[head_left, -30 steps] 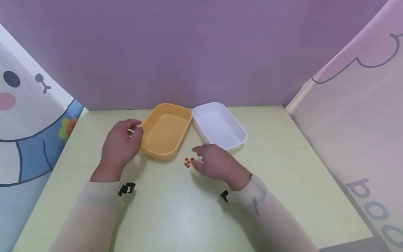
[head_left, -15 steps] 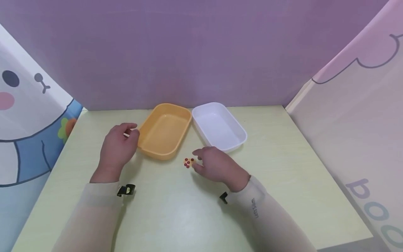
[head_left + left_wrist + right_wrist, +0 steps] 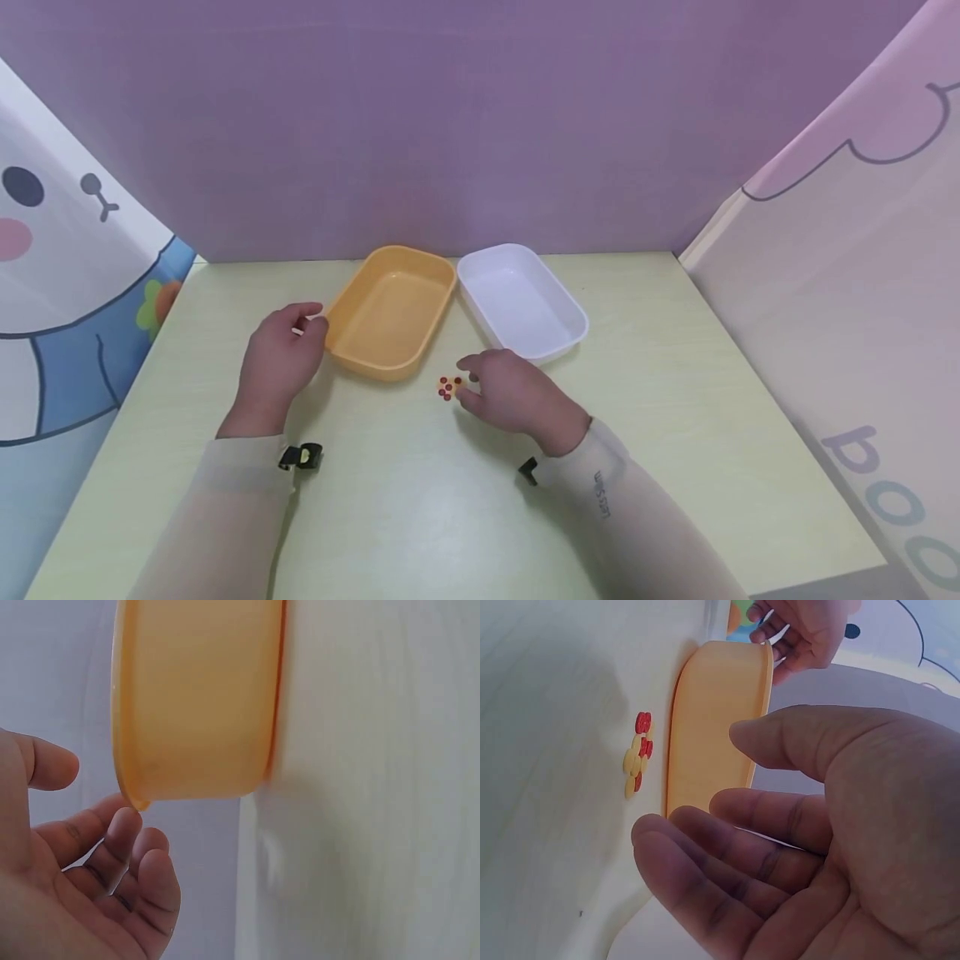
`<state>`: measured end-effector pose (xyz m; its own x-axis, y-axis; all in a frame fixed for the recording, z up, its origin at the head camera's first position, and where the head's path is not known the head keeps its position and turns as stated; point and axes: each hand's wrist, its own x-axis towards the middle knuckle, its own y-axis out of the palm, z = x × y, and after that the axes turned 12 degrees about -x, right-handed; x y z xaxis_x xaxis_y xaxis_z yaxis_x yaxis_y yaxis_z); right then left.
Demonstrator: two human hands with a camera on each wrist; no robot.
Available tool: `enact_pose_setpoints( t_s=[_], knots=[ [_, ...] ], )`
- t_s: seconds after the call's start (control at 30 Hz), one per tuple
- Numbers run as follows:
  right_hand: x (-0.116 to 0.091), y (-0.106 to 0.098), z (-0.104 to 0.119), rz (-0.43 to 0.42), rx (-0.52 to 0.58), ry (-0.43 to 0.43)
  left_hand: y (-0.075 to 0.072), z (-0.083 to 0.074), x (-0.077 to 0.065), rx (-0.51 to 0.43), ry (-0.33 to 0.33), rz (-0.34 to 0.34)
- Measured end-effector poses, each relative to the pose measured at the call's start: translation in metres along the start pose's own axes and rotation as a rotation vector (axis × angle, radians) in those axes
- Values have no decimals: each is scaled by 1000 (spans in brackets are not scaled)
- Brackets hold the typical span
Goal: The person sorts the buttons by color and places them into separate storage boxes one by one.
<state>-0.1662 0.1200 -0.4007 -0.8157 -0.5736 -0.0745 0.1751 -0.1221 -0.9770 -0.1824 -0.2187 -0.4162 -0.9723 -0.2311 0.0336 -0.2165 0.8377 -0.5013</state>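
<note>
My left hand is beside the left rim of a yellow-orange plastic tray, fingers loosely bent. In the left wrist view its fingertips are right at the tray's corner rim, and the thumb stands apart from it. My right hand hovers over the table just right of a small cluster of red and yellow round, flat pieces. Nothing lies between its parted thumb and fingers. From the right wrist view, the pieces lie close together on the table, in front of the tray.
A white plastic tray stands right of the yellow-orange one, their rims meeting at the back. Both are on a pale wood-look table. A purple wall rises behind, with printed panels at left and right.
My left hand has drawn slightly left and down along the yellow-orange tray's rim. My right hand has dropped back a little, showing more of the pieces. Both trays stay where they were.
</note>
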Motion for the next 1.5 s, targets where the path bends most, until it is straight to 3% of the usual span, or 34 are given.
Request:
enact_pose_setpoints(
  t_s=[0.37,0.7,1.0,1.17,1.5],
  knots=[
    [3,1,0,18,-1,10,4,9,4,-65,-139,26],
    [9,9,0,40,2,52,5,14,8,-121,-198,76],
    [13,16,-1,27,10,51,7,29,13,-304,-187,98],
    [14,19,-1,25,22,62,6,35,12,-439,-213,109],
    [16,22,-2,-6,63,68,6,43,14,-584,-266,109]
  ],
)
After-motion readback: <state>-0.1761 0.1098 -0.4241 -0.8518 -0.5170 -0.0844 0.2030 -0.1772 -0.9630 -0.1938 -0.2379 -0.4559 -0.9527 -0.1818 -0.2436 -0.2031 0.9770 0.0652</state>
